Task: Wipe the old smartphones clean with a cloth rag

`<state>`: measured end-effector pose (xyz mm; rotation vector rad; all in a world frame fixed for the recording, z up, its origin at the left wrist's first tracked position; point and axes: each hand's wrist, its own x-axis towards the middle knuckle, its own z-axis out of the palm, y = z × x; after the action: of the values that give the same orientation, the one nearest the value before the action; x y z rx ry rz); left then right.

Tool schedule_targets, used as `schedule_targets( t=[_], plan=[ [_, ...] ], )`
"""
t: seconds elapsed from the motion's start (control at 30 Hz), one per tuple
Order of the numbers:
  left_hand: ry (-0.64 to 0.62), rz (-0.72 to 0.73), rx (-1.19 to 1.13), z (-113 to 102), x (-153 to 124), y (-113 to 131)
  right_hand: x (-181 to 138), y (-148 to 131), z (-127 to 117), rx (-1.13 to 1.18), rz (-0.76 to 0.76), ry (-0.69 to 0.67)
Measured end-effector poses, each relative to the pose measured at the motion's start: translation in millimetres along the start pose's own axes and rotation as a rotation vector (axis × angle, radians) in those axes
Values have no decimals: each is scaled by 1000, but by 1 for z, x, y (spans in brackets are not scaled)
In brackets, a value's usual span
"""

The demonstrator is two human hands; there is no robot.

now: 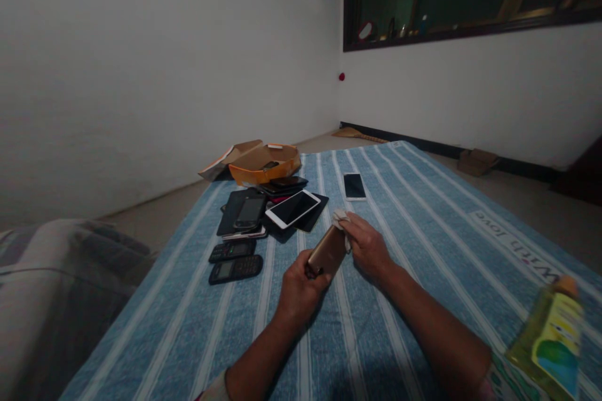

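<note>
Partner: What does the head view show of the hands?

Me: I see both over the striped cloth (188, 338). The left hand (303, 285) is wrapped around the lower end of a gold phone (328, 254), gripping it at a tilt. The right hand (369, 244) pinches a white wipe (340, 218) against the phone's upper end.

Partner: And where is that phone, exactly?

Me: Between the cloth's left and right edges, near its middle. I can't tell from here whether the hands touch the cloth.

Partner: What lies around it?

Me: Toward the left edge I have two keypad phones, the front one (235, 269) just beside the rear one (232, 250). Beyond them sits a pile of phones, with a dark phone (250, 210) and a white phone (294, 208) on top. An orange box (266, 172) stands at the far left corner.

Partner: Anything past the right hand?

Me: A lone phone (354, 187) lies toward the far edge, dark screen up, apart from the pile. Near the near right corner I make out a yellow-green bottle (548, 338), blurred, its cap orange.
</note>
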<state>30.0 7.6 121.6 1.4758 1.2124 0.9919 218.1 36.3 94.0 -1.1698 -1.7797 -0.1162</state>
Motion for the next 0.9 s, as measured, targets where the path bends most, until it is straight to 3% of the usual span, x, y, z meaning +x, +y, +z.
schedule_targets(
  t=[0.37,0.63,0.9],
  plan=[
    [-53,-165,-235,2,3,1,-3,-14,2,-35,-43,-66],
    [-102,-164,-292,-3,5,1,-15,-31,12,-5,-151,-108],
    [-147,-185,-386,-6,5,2,-15,-20,12,-12,-120,-133]
  ],
)
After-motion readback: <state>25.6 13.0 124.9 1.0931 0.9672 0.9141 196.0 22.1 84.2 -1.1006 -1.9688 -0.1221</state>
